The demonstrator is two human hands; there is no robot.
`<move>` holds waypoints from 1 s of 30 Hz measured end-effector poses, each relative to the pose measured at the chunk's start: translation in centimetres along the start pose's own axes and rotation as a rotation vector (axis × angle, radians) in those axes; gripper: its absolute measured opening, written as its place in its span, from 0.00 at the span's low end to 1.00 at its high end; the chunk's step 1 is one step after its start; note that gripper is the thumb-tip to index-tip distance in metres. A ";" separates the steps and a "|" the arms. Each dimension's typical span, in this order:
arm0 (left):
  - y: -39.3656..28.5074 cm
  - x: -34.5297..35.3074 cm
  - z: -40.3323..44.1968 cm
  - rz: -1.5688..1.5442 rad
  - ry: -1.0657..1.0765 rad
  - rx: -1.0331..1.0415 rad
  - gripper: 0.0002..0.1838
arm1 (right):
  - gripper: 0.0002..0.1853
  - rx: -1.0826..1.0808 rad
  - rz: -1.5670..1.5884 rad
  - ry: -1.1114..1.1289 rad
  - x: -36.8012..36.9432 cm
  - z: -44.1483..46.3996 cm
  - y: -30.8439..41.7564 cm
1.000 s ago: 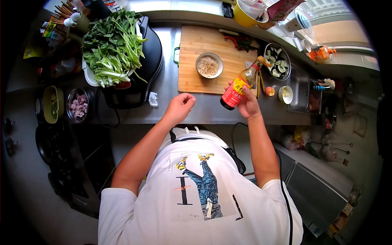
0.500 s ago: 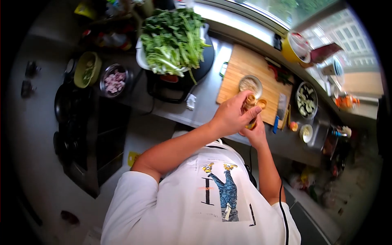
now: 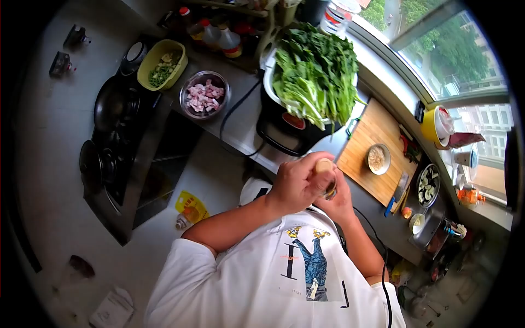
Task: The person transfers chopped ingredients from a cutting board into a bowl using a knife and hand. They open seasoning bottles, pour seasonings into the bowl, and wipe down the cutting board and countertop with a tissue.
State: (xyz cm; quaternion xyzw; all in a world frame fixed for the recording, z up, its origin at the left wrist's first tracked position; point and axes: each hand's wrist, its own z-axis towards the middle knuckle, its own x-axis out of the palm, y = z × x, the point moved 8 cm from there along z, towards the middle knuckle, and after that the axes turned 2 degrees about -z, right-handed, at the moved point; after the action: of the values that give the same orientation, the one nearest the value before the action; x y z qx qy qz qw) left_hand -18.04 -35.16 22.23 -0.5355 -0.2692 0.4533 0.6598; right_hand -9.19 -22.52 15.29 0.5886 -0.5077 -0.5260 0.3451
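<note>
Close in front of my shirt, both hands are together around a small glass jar (image 3: pixel 330 189) with a round tan lid (image 3: pixel 324 165). My left hand (image 3: pixel 297 183) is closed about its upper part, the thumb lying across just below the lid. My right hand (image 3: pixel 340 199) wraps the jar from the other side, and its fingers are partly hidden. Beyond the hands, on a wooden cutting board (image 3: pixel 358 164), stands a small bowl (image 3: pixel 378 159) of pale chopped food. A knife with a blue handle (image 3: pixel 390 207) lies along the board's near right edge.
Leafy greens (image 3: pixel 317 76) fill a white basin on a black appliance (image 3: pixel 279 131). Left of it are a bowl of diced meat (image 3: pixel 205 97), a yellow-green basin (image 3: pixel 146 74) and a stove with pans (image 3: pixel 112 104). Sliced eggplant (image 3: pixel 429 185) sits in a bowl near the sink (image 3: pixel 429 234).
My hands have drawn back from the board toward my body with the jar. The tan lid, beside the jar's mouth before, now shows at its top. The view has swung left.
</note>
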 end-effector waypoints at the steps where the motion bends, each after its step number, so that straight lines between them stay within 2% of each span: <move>1: 0.8 -1.6 -0.1 -0.046 0.003 -0.093 0.22 | 0.41 -0.044 -0.013 0.001 1.5 1.0 1.3; 3: 1.3 -5.0 0.4 -0.256 -0.038 -0.188 0.24 | 0.40 -0.026 0.040 -0.004 4.8 3.2 1.7; 5: 1.3 -8.7 1.3 -0.491 0.066 -0.348 0.29 | 0.40 -0.015 0.069 0.009 7.8 5.6 2.6; 7: 2.0 -12.2 1.9 -0.641 0.115 -0.371 0.32 | 0.40 -0.054 0.065 0.026 10.5 8.8 4.6; 8: 2.4 -13.8 2.2 -0.647 0.107 -0.376 0.32 | 0.41 -0.159 -0.078 0.009 11.6 10.3 5.4; 9: 2.6 -15.2 2.7 -0.607 0.122 -0.343 0.30 | 0.42 -0.263 -0.218 -0.008 12.9 11.8 6.0; 11: 3.8 -18.0 3.8 -0.567 0.135 -0.313 0.29 | 0.44 -0.232 -0.044 0.000 15.5 15.0 5.5; 13: 3.3 -20.7 5.9 -0.082 0.195 -0.018 0.25 | 0.46 -0.255 0.005 -0.040 17.7 18.4 5.5; 14: 4.0 -21.8 6.4 0.064 0.234 -0.155 0.22 | 0.46 -0.293 -0.034 -0.085 18.5 20.2 5.8; 15: 4.3 -22.8 7.5 0.133 0.116 -0.047 0.21 | 0.43 -0.350 -0.029 -0.113 18.9 21.9 6.5; 17: 7.3 -23.9 9.0 0.241 0.060 0.069 0.20 | 0.39 -0.524 -0.376 -0.181 19.3 24.5 9.0; 18: 7.2 -24.6 10.3 0.274 0.021 0.125 0.22 | 0.37 -0.428 -0.251 -0.192 19.5 25.8 8.7; 19: 7.9 -24.9 11.1 0.264 0.018 0.116 0.22 | 0.36 -0.330 -0.128 -0.202 19.7 27.0 8.3; 22: 9.8 -25.6 13.4 0.202 -0.031 0.170 0.22 | 0.33 -0.353 -0.072 -0.249 19.4 29.6 8.4; 23: 10.4 -25.6 14.0 0.226 0.018 0.176 0.25 | 0.32 -0.357 -0.059 -0.246 19.4 30.4 8.3; 24: 10.9 -25.9 14.5 0.190 -0.045 0.176 0.27 | 0.29 -0.270 0.090 -0.280 19.5 31.3 7.5; 25: 11.4 -26.1 14.4 0.172 -0.078 0.176 0.28 | 0.27 -0.205 -0.105 -0.226 19.3 32.2 8.3; 26: 11.8 -26.3 14.4 0.153 -0.111 0.177 0.29 | 0.27 -0.222 -0.222 -0.323 18.9 33.0 9.2; 27: 12.9 -26.7 13.8 0.112 -0.147 0.085 0.31 | 0.26 -0.239 -0.337 -0.420 18.7 34.0 9.8; 28: 14.1 -27.0 13.1 0.070 -0.181 -0.007 0.32 | 0.27 -0.226 -0.321 -0.435 18.3 35.1 8.9; 30: 16.8 -27.3 11.0 0.023 -0.179 -0.087 0.25 | 0.29 -0.294 -0.382 -0.504 18.1 37.0 7.4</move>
State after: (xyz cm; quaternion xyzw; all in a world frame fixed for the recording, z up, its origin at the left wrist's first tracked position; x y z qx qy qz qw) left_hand -44.62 -53.97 12.87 -0.5239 -0.3404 0.4947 0.6041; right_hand -48.03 -36.97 9.70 0.4687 -0.3764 -0.7774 0.1854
